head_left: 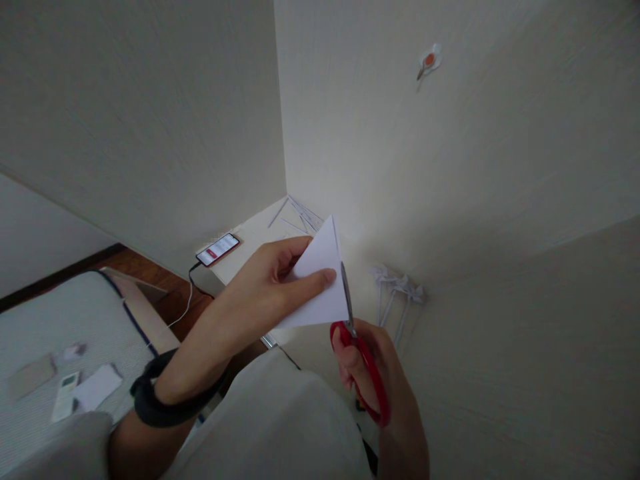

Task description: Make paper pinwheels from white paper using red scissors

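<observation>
A folded piece of white paper (320, 303) is pinched in my left hand (280, 280), thumb on top and fingers partly hidden behind it. My right hand (375, 360) grips a pair of scissors by their red handles (377, 393). The scissor blades (347, 293) point up along the paper's right edge, touching or very close to it; I cannot tell whether the paper lies between them. A dark band (167, 400) circles my left wrist.
Behind the paper, a white tabletop (250, 227) in the wall corner bears thin paper strips (305, 215) and a plugged-in phone (219, 249). Paper flowers on stems (400, 287) lie at the right. A bed (65, 320) at the left holds a remote control (66, 395) and papers (99, 387).
</observation>
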The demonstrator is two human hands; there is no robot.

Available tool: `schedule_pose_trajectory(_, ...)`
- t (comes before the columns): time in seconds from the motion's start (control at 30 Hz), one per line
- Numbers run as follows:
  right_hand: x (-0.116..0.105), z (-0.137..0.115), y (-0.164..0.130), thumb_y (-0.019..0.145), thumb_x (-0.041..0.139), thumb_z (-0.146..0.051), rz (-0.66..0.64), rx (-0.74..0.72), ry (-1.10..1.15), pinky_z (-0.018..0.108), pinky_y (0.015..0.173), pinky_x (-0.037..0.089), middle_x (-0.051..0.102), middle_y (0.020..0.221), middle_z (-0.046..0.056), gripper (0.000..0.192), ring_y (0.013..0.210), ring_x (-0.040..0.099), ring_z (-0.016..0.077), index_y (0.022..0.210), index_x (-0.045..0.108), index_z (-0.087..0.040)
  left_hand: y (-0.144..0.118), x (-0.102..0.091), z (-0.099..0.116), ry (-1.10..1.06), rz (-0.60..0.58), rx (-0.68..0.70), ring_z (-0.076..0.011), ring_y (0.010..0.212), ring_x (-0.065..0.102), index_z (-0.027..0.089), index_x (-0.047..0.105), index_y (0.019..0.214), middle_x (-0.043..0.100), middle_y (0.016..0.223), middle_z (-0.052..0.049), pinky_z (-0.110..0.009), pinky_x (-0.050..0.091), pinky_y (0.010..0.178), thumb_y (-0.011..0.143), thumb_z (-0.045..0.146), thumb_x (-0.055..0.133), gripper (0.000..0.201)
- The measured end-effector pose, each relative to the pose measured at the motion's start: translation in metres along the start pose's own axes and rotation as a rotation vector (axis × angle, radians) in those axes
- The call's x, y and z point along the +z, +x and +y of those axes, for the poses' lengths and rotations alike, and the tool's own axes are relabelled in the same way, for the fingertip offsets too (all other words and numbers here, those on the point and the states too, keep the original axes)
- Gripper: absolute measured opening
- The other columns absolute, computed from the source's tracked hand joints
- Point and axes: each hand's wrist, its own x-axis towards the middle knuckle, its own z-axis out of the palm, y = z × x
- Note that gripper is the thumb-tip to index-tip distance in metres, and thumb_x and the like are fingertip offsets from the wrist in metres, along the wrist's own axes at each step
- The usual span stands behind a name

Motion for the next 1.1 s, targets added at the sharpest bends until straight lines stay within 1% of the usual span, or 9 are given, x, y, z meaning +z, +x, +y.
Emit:
schedule_pose_trajectory(0.1,0.002,0.002,0.0,0.075,0.061,-0.063,0.024,-0.002,0.042,0.024,0.047,0.037,0.048,0.055,-0.002,0.045,0.05,0.045,0.0125,0.062,0.049,-0.022,-0.001,0.0,0.001,0.025,0.009,0.019,-0.0159,0.061,0.063,0.017,0.069,0.086,0.069,0.072,-0.001,-0.022,0.049,0.052,0.076,0.026,0.065,0.015)
schedule_pose_trajectory(0.23,0.007,0.004,0.004,0.071,0.063,-0.065,0.002,0.015,0.128,0.025,0.045,0.031,0.041,0.053,-0.005,0.047,0.046,0.038,0.0112,0.061,0.045,-0.023,-0.002,-0.001,0.003,0.077,0.018,0.026,-0.0161,0.057,0.063,0.018,0.065,0.078,0.065,0.065,0.001,-0.022,0.048,0.049,0.075,0.027,0.066,0.009)
schedule_pose_trajectory(0.33,0.011,0.005,0.007,0.067,0.068,-0.063,0.029,0.016,0.138,0.024,0.045,0.029,0.039,0.053,-0.006,0.048,0.046,0.034,0.0101,0.06,0.044,-0.022,-0.003,-0.001,0.004,0.117,0.029,0.047,-0.017,0.06,0.064,0.019,0.065,0.076,0.065,0.065,0.002,-0.022,0.049,0.05,0.076,0.028,0.066,0.009)
schedule_pose_trajectory(0.5,0.016,0.01,0.009,0.071,0.063,-0.064,0.07,-0.023,0.117,0.022,0.041,0.025,0.038,0.051,-0.006,0.047,0.046,0.033,0.0097,0.059,0.044,-0.022,-0.004,-0.002,0.002,0.191,0.061,0.117,-0.0176,0.066,0.064,0.019,0.065,0.075,0.065,0.069,0.001,-0.022,0.05,0.054,0.08,0.03,0.062,0.012)
schedule_pose_trajectory(0.6,0.016,0.01,0.009,0.073,0.062,-0.063,0.051,-0.016,0.129,0.022,0.04,0.025,0.039,0.048,-0.006,0.047,0.044,0.034,0.0097,0.058,0.045,-0.022,-0.003,-0.003,0.001,0.197,0.058,0.124,-0.0169,0.063,0.062,0.019,0.066,0.075,0.064,0.067,0.001,-0.022,0.048,0.051,0.079,0.031,0.063,0.013)
schedule_pose_trajectory(0.7,0.014,0.005,0.008,0.072,0.061,-0.064,0.002,-0.055,0.142,0.022,0.04,0.025,0.039,0.047,-0.005,0.049,0.044,0.036,0.0099,0.054,0.044,-0.021,-0.002,-0.004,0.002,0.212,0.054,0.107,-0.0159,0.059,0.061,0.019,0.064,0.073,0.062,0.064,0.002,-0.021,0.046,0.047,0.078,0.032,0.064,0.014)
schedule_pose_trajectory(0.8,0.013,0.001,0.008,0.071,0.06,-0.067,-0.01,-0.066,0.146,0.021,0.038,0.024,0.038,0.045,-0.005,0.052,0.042,0.035,0.0095,0.053,0.044,-0.021,-0.001,-0.005,0.003,0.235,0.051,0.107,-0.0158,0.059,0.062,0.019,0.063,0.071,0.062,0.063,0.002,-0.02,0.045,0.046,0.078,0.031,0.064,0.014)
schedule_pose_trajectory(1.0,0.01,0.002,0.008,0.071,0.058,-0.068,-0.035,-0.037,0.112,0.02,0.036,0.024,0.039,0.044,-0.005,0.052,0.04,0.035,0.0088,0.053,0.043,-0.021,-0.003,-0.003,0.004,0.22,0.065,0.09,-0.0149,0.054,0.06,0.018,0.066,0.075,0.067,0.067,0.0,-0.021,0.044,0.044,0.077,0.031,0.064,0.013)
schedule_pose_trajectory(1.1,0.009,0.002,0.007,0.07,0.059,-0.068,-0.043,-0.037,0.124,0.02,0.036,0.024,0.039,0.043,-0.006,0.052,0.039,0.035,0.0083,0.053,0.044,-0.021,-0.003,-0.002,0.003,0.206,0.073,0.082,-0.0153,0.055,0.061,0.018,0.066,0.075,0.069,0.068,-0.001,-0.021,0.044,0.044,0.076,0.032,0.064,0.014)
